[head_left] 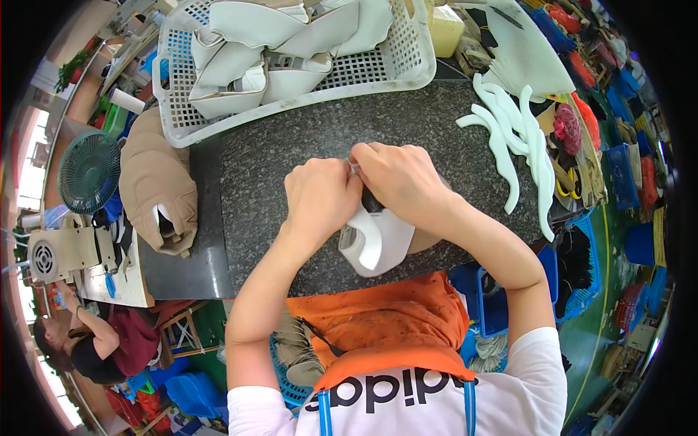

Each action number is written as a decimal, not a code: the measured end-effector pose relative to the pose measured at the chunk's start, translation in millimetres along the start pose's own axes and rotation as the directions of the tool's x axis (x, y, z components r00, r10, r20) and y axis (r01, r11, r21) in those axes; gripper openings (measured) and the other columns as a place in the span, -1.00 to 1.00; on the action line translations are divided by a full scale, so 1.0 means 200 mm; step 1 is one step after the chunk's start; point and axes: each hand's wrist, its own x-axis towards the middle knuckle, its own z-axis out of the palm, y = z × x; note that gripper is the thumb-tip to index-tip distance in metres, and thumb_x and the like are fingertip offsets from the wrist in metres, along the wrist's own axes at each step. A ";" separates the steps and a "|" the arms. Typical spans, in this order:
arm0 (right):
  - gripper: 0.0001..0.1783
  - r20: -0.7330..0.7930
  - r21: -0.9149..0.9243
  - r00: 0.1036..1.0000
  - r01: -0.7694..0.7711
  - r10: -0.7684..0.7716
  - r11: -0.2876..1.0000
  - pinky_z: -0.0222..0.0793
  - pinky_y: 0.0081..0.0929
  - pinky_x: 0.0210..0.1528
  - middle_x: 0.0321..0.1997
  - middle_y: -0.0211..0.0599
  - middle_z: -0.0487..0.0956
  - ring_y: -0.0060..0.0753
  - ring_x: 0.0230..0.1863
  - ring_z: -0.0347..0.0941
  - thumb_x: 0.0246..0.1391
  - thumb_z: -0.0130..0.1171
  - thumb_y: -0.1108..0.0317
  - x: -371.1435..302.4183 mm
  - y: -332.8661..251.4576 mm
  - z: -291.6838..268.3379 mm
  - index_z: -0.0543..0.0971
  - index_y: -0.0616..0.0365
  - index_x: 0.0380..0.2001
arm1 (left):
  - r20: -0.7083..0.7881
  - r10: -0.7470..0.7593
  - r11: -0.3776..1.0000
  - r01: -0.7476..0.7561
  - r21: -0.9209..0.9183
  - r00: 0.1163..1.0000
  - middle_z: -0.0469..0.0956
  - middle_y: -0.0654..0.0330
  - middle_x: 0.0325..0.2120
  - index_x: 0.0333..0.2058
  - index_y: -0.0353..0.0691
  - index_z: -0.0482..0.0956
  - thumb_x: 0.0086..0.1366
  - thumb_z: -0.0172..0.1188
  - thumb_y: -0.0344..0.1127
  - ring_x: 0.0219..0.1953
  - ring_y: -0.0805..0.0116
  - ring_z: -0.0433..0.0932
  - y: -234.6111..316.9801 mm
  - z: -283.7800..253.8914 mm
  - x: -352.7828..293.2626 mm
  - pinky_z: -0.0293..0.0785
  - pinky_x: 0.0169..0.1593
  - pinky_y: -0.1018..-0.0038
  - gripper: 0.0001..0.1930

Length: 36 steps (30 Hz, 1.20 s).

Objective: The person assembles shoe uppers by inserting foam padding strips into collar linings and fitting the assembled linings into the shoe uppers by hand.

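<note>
**Both hands pinch a white shoe upper at the desk edge**

Orange apron [396, 320] over a white shirt fills the view closest to the camera, just below the two hands. Above it, both forearms rise to meet over the near edge of the dark speckled desk [305, 138].

The left hand [320, 196] is curled into a narrow pinch, fingertips pressed to the top edge of a white shoe upper [378, 243]. The right hand [403, 182] is closed the same way, its fingertips touching those of the left hand, so the two grips meet on one small spot of the upper. The material right at the pinch is mostly hidden by the knuckles. The upper hangs down below both grips, toward the body, its pale lining turned outward, with a tan piece just to the right of it under the right wrist.

Beyond the grips, across the desk, stands a white basket [407, 62] loaded with cream-coloured uppers. To the right of the right hand, well apart from it, lie several white curved strips [509, 145] spread on the desk. To the left of the left hand, off the stone slab, is a stack of tan uppers [156, 182], and further left a green fan [89, 171]. Another person [94, 345] sits at lower left, away from the hands.
</note>
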 end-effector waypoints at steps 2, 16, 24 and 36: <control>-0.89 0.071 0.019 0.994 -0.083 0.081 0.996 0.45 -0.28 -0.42 -0.50 -0.18 0.54 -0.15 -0.46 0.54 -0.09 0.06 0.43 0.00 -0.14 0.02 0.41 0.20 -0.44 | -0.231 -0.025 0.999 0.016 -0.042 0.973 0.58 -0.06 -0.32 -0.39 -0.28 0.58 0.05 0.06 -0.33 -0.32 -0.03 0.57 -0.07 0.02 -0.02 0.47 -0.25 0.15 -0.80; -0.92 -0.263 -0.048 0.964 0.038 -0.049 0.998 0.35 -0.28 -0.18 -0.47 -0.28 0.52 -0.20 -0.28 0.48 -0.07 0.12 0.40 0.01 0.06 0.10 0.46 0.15 -0.50 | -0.042 0.107 0.745 -0.108 -0.658 0.993 0.57 0.13 -0.17 0.14 -0.32 0.37 0.08 -0.11 -0.61 -0.24 0.50 0.49 -0.26 0.14 0.05 0.40 -0.14 0.58 -0.43; -0.91 -0.407 -0.162 0.908 0.036 -0.100 0.986 0.34 -0.30 -0.23 -0.49 -0.32 0.47 -0.21 -0.34 0.45 -0.09 0.16 0.38 0.05 0.03 0.05 0.47 0.11 -0.50 | -0.072 0.101 0.872 -0.123 -0.474 0.992 0.60 0.02 -0.34 0.02 -0.36 0.47 0.13 0.03 -0.54 -0.32 0.41 0.57 -0.20 0.12 0.03 0.45 -0.22 0.50 -0.58; -0.33 -0.193 0.071 0.970 0.162 -0.146 0.984 0.36 -0.25 -0.01 0.08 -0.02 0.40 0.02 -0.09 0.46 -0.11 0.20 0.39 -0.01 -0.07 -0.14 0.28 0.22 0.14 | 0.112 0.106 0.994 -0.102 -0.042 0.988 0.59 0.07 -0.33 -0.14 -0.20 0.52 0.06 0.24 -0.15 -0.26 0.05 0.56 -0.13 -0.10 -0.10 0.45 -0.23 0.24 -0.60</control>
